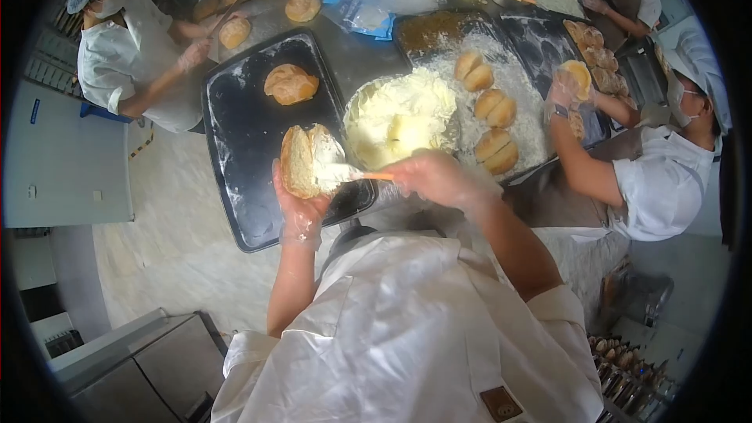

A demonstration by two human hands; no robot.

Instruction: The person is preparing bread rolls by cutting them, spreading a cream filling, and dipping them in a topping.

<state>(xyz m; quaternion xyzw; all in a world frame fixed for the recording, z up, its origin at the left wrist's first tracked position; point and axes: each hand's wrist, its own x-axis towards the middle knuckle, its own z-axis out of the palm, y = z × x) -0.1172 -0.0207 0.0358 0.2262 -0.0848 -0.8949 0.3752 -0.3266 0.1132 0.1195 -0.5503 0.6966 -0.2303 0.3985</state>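
A split bread bun (298,164), opened to show its crumb, rests in my gloved left hand (302,205) above the near part of a black baking tray (247,170). My gloved right hand (437,179) grips the orange handle of a spatula (379,176). Its cream-covered blade lies against the bun's right half, where white cream (326,150) coats the cut face. Just beyond my right hand stands a round bowl heaped with pale yellow cream (405,111). One whole bun (291,84) sits farther back on the black tray.
Right of the bowl, a flour-dusted tray (529,111) holds several cut buns (495,108). A co-worker at right (658,182) holds an opened bun (576,79). Another at left (135,64) holds a long knife (235,3) by a bun (235,33). Plastic bags (367,12) lie at the back.
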